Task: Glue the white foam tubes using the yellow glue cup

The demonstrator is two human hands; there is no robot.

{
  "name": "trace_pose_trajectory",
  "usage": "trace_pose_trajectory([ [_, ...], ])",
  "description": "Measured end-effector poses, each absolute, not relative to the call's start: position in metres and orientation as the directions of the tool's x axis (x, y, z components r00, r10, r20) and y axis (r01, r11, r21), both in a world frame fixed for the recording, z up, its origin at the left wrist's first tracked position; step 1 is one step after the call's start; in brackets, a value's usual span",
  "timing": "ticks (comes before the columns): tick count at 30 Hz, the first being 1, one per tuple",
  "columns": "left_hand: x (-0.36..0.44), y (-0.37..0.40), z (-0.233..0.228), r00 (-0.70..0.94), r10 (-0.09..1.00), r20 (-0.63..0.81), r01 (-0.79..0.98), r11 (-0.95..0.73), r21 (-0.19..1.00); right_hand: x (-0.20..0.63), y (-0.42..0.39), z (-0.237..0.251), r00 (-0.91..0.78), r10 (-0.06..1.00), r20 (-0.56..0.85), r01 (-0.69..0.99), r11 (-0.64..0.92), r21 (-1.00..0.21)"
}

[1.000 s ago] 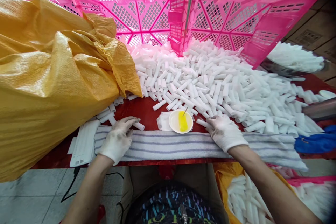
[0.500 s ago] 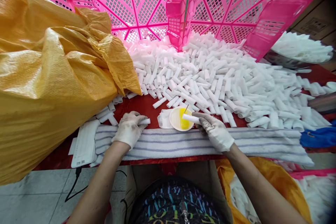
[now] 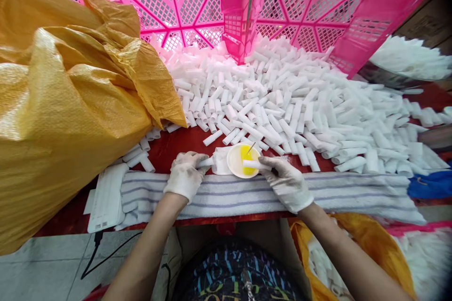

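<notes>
My left hand [image 3: 186, 175], in a white glove, pinches a short white tube [image 3: 205, 163] above the striped towel [image 3: 233, 197]. Also gloved, my right hand [image 3: 284, 179] grips another white tube [image 3: 254, 165], held level over the front part of a small white dish [image 3: 233, 162]. Bright yellow material [image 3: 246, 154] fills part of that dish, and a thin stick stands slanted in it. A folded white piece [image 3: 221, 160] lies beside the dish on its left. The two held tubes are apart, with the dish between my hands.
A large heap of white tubes [image 3: 282, 99] covers the table behind the dish, against pink crates [image 3: 197, 4]. A yellow sack [image 3: 77, 117] bulges at the left, near a white device [image 3: 108, 197] with a cable. Blue cloth [image 3: 431, 184] lies at right.
My left hand has moved right with its tube, closer to the dish. My right hand has shifted slightly left and down, its tube still held over the dish.
</notes>
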State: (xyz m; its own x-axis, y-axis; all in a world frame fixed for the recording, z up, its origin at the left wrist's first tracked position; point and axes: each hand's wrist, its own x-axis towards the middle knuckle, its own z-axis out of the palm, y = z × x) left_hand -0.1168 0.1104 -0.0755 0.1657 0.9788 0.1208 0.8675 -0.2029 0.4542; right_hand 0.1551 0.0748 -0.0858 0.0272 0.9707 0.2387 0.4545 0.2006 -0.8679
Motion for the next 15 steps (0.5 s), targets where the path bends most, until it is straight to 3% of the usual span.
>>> trace_pose_trajectory([
  [2, -0.115, 0.111, -0.076, 0.169, 0.98, 0.107, 0.876, -0.199, 0.439, 0.156, 0.074, -0.087, 0.005, 0.961, 0.275, 0.443, 0.244, -0.862],
  [5, -0.113, 0.11, -0.077, 0.162, 0.981, 0.103, 0.876, -0.191, 0.443, 0.157, 0.073, -0.09, -0.016, 0.98, 0.201, 0.466, 0.185, -0.865],
  [10, -0.113, 0.11, -0.077, 0.156, 0.984, 0.089, 0.871, -0.18, 0.457, 0.161, 0.072, -0.098, -0.009, 0.946, 0.325, 0.487, 0.288, -0.825],
  [15, -0.111, 0.108, -0.074, 0.122, 0.986, 0.113, 0.812, -0.165, 0.56, 0.161, 0.071, -0.094, -0.002, 0.973, 0.232, 0.433, 0.21, -0.877],
])
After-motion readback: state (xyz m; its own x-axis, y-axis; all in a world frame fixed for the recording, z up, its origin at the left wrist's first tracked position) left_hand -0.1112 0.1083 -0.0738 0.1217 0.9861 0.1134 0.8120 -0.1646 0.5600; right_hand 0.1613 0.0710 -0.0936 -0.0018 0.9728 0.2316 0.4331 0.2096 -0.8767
